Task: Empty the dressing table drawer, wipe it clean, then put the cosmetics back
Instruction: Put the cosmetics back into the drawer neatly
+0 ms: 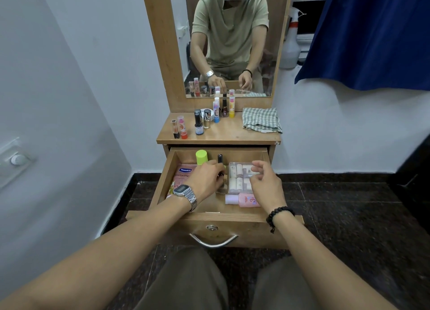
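Note:
The wooden drawer [162,181] is pulled out below the table top [223,133]. Inside lie a pink Vaseline pack [185,173], a green-capped bottle [202,157], a clear box of small tubes [239,177] and a pink bottle [246,200]. My left hand [206,180] reaches into the drawer's middle and curls its fingers round a small black-capped bottle [220,159]. My right hand [265,181] hovers over the clear box with loosely bent fingers, holding nothing. Several lipsticks and nail polish bottles [202,121] stand on the table top.
A checked cloth [260,119] lies folded at the right of the table top. The mirror [230,40] rises behind it. A white spray bottle [290,44] stands on the sill by a blue curtain [372,35]. White wall on the left, dark floor below.

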